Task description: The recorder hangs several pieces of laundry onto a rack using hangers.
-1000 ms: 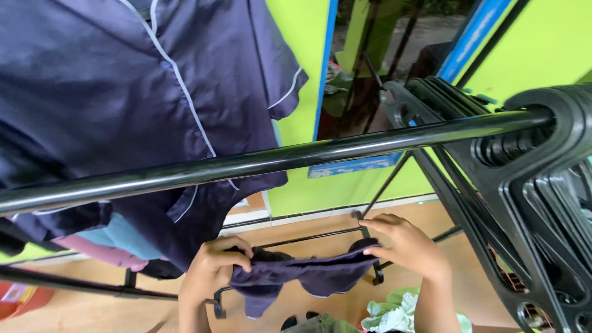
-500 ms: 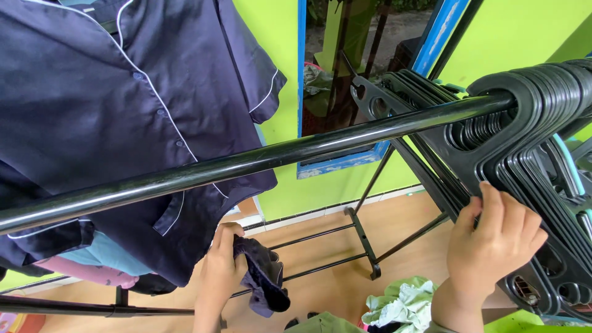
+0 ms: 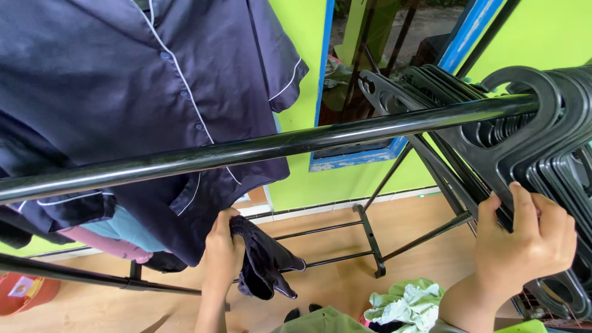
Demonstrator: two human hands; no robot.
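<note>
My left hand (image 3: 222, 253) grips a small dark navy garment (image 3: 265, 262) that hangs limp below the black clothes rail (image 3: 259, 151). My right hand (image 3: 524, 243) is closed around the lower arm of a black plastic hanger (image 3: 493, 166), the nearest of several hangers (image 3: 555, 142) bunched on the rail at the right. A navy button shirt with white piping (image 3: 135, 105) hangs at the upper left, just above my left hand.
Pink and light blue clothes (image 3: 114, 237) hang under the navy shirt. A pile of pale green laundry (image 3: 404, 305) lies low in the middle. The rack's lower bars and foot (image 3: 370, 240) stand on a wooden floor. A bright green wall and blue-framed doorway (image 3: 370, 80) are behind.
A second ago both hands held the small garment stretched out. My right hand let go and rose to the hangers, where it now grips one; the garment hangs from my left hand.
</note>
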